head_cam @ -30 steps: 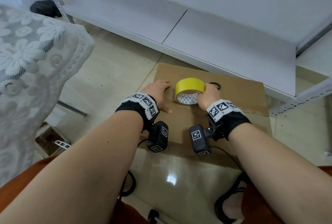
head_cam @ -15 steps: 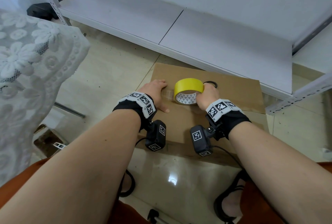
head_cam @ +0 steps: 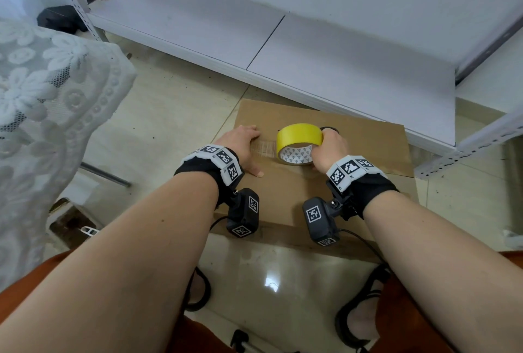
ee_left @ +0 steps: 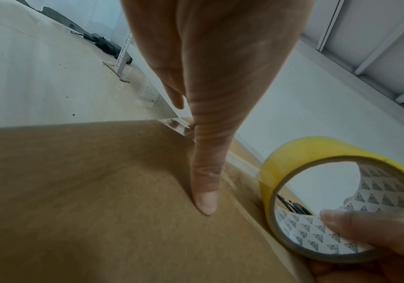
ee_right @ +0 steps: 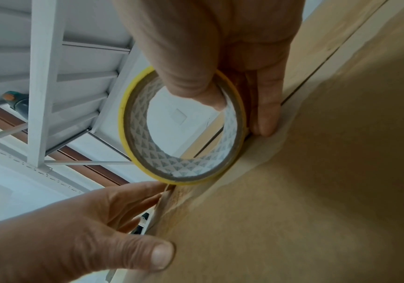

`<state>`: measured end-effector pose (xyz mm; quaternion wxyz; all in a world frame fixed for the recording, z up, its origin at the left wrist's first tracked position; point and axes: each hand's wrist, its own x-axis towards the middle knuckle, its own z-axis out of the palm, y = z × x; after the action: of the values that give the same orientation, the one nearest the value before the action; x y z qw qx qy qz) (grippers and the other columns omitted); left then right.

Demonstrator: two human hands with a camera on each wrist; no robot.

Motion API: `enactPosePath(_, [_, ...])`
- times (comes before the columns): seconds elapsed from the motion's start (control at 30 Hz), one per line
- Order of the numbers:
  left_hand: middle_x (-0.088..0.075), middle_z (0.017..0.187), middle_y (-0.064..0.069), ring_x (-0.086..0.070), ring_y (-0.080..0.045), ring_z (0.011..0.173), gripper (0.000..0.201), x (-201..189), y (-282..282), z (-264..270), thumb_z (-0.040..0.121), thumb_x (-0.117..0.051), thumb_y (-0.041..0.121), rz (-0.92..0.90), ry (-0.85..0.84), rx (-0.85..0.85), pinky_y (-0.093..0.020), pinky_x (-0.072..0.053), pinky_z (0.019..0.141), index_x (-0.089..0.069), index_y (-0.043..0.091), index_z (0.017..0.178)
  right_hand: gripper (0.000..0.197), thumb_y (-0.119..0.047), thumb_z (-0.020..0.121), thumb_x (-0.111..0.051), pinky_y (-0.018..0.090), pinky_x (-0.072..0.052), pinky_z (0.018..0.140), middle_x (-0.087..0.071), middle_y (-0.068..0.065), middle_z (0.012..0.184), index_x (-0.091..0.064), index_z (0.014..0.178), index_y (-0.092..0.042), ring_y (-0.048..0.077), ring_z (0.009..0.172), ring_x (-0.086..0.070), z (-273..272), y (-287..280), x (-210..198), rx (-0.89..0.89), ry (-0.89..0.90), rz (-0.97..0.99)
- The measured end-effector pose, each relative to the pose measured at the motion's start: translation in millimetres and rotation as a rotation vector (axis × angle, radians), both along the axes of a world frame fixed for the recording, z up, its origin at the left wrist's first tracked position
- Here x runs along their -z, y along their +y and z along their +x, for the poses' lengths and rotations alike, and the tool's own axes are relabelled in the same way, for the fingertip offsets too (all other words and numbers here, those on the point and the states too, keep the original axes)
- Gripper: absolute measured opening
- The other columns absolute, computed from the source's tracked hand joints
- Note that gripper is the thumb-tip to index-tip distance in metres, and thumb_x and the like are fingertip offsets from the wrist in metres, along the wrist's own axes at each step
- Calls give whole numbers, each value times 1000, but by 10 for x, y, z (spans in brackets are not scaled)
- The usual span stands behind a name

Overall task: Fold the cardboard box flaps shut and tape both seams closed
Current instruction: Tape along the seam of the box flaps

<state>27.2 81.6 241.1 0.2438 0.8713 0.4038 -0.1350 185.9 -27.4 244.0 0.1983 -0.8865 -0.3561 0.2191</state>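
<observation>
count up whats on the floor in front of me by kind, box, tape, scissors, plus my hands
cardboard box: 1
yellow tape roll: 1
scissors (only a black handle loop shows behind the roll): 1
hands: 2, left hand flat on the box, right hand gripping the roll
total: 5

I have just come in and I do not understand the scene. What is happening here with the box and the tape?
A person is taping a cardboard box shut on the floor. The right hand grips the yellow tape roll, which stands on the box top. The left hand presses flat on the box at the start of the strip. A short clear strip runs from that hand to the roll, so most of the seam is not yet covered.
</observation>
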Motion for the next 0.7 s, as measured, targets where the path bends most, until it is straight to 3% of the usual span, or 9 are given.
enactPosePath(0.3, [-15, 159, 4, -23, -18, 144, 113, 6, -3, 21, 60, -88, 37, 5, 18, 3, -37, -22, 117, -23, 18, 151, 35, -1, 88, -44, 31, -38, 72, -60, 17, 116, -55, 120, -9, 36, 104, -56, 131, -135, -12, -13, -24, 1])
enactPosePath(0.4, [-18, 157, -2, -27, -26, 141, 108, -36, -51, 84, 62, -86, 38, 41, 85, 61, -40, -27, 115, -23, 28, 150, 35, -2, 88, -46, 31, -39, 74, -60, 17, 118, -55, 122, -9, 36, 106, -56, 117, -134, -28, -13, -21, -10])
enactPosePath(0.47, [-26, 150, -6, -34, -31, 134, 99, -88, -82, 137, 62, -85, 42, 89, 149, 95, -42, -32, 111, -32, 34, 146, 34, -3, 88, -47, 30, -38, 74, -60, 16, 118, -55, 121, -8, 35, 106, -55, 117, -143, -31, -13, -23, -19])
enactPosePath(0.6, [-36, 138, -6, -37, -27, 128, 95, -163, -190, 284, 51, -87, 53, 162, 185, 162, -40, -33, 106, -47, 19, 131, 31, -6, 88, -48, 28, -37, 71, -60, 15, 117, -54, 119, -9, 33, 103, -55, 119, -172, -65, 14, 1, 4])
enactPosePath(0.7, [-42, 124, -3, -52, -26, 114, 97, -175, -289, 393, 47, -92, 45, 100, 170, 93, -42, -49, 88, -43, 10, 124, 28, -12, 90, -53, 28, -34, 69, -58, 15, 116, -49, 117, -5, 30, 101, -53, 119, -193, -54, 58, 40, -5])
